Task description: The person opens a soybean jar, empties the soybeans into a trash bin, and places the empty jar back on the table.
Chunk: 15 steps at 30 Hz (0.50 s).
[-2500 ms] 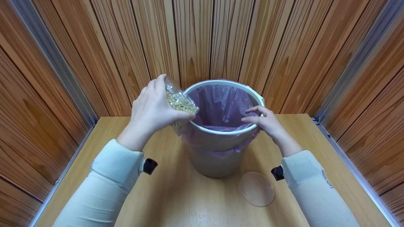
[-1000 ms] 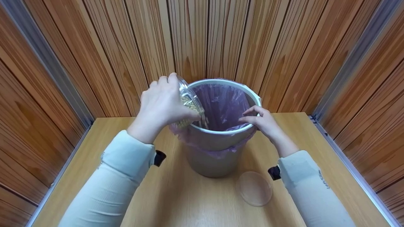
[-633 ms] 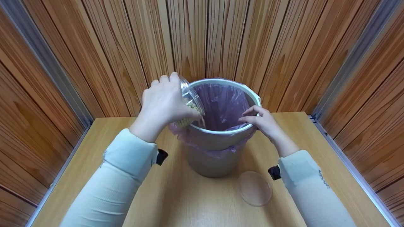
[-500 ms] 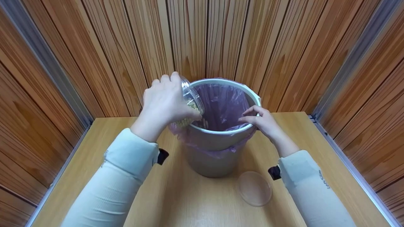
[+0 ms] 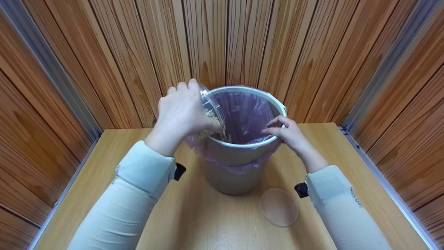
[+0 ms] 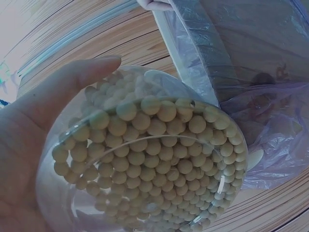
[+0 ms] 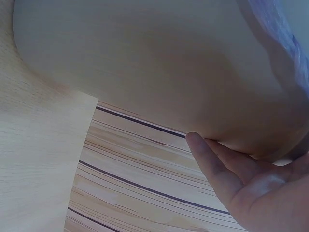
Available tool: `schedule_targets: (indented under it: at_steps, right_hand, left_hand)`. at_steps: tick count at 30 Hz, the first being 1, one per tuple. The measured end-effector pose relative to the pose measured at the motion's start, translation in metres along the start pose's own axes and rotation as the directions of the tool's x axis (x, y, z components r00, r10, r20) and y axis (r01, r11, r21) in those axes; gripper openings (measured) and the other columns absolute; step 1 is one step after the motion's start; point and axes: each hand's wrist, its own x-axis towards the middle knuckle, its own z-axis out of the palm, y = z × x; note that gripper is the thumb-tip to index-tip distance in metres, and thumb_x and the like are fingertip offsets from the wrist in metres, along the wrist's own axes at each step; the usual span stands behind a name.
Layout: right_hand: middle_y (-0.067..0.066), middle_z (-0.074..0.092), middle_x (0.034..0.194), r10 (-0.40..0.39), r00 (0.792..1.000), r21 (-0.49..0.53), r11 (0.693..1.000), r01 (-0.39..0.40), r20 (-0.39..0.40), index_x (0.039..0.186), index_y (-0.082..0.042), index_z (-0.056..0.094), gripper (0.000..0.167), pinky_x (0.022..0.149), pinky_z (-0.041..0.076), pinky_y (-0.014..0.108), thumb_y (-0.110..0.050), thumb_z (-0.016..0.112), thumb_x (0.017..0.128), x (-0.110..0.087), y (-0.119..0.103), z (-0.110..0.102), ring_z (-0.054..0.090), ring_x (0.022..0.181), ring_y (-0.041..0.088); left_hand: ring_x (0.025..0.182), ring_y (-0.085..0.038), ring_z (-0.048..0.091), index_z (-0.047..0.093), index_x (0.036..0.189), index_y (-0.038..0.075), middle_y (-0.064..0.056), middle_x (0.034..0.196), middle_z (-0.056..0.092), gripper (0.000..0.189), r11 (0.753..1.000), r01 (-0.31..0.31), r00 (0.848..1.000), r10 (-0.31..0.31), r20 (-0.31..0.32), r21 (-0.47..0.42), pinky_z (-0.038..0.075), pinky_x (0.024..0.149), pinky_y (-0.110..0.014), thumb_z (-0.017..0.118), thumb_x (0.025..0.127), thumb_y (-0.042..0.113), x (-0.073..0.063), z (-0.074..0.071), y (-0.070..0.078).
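Observation:
In the head view my left hand (image 5: pixel 182 109) grips a clear plastic jar (image 5: pixel 210 99), tilted over the left rim of a trash can (image 5: pixel 232 178). Pale yellowish balls, like dried peas (image 6: pixel 154 162), fill much of the jar in the left wrist view. A few fall past its mouth into the can. A thin purple bag (image 5: pixel 248 116) lines the can and folds over its outside. My right hand (image 5: pixel 291 133) holds the can's right rim, thumb and forefinger over the inner side, other fingers (image 7: pixel 210 162) along the outer wall. The can's bottom inside is hidden.
A clear round lid (image 5: pixel 279 207) lies flat on the wooden table (image 5: pixel 215 225), in front of the can and to its right. Wood-panelled walls (image 5: pixel 208 41) stand behind and at both sides, with metal rails along the edges.
My left hand has moved right and tipped the jar further over the can. Balls now spill out, and fewer show near its mouth. The right hand stays at the rim.

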Motion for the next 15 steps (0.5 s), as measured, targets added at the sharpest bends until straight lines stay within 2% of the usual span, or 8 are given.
schedule_targets:
  at_steps: [7,15]
  right_hand:
    - [-0.002,0.061,0.097,-0.006,1.0,-0.009,1.0,0.006,-0.002,0.108,0.001,0.061,0.03,0.068,0.051,0.022,-0.021,0.067,0.089,-0.0001,-0.0001,0.0001,0.059,0.085,0.008]
    - [-0.003,0.061,0.097,0.016,1.0,-0.012,1.0,-0.016,-0.002,0.104,-0.004,0.062,0.025,0.072,0.052,0.024,-0.023,0.069,0.088,0.0001,-0.0013,0.0003,0.06,0.089,0.01]
  left_hand:
    - [0.117,-0.038,0.052,0.035,0.146,0.002,-0.019,0.129,0.053,0.123,1.0,-0.003,1.0,0.003,0.009,0.019,0.053,0.088,-0.052,0.083,0.053,0.068,0.0011,-0.0004,0.0027]
    - [0.118,-0.039,0.051,0.033,0.148,0.001,-0.02,0.132,0.052,0.127,0.999,-0.004,1.0,0.003,0.027,0.046,0.053,0.087,-0.051,0.081,0.053,0.07,0.0017,-0.0005,0.0048]
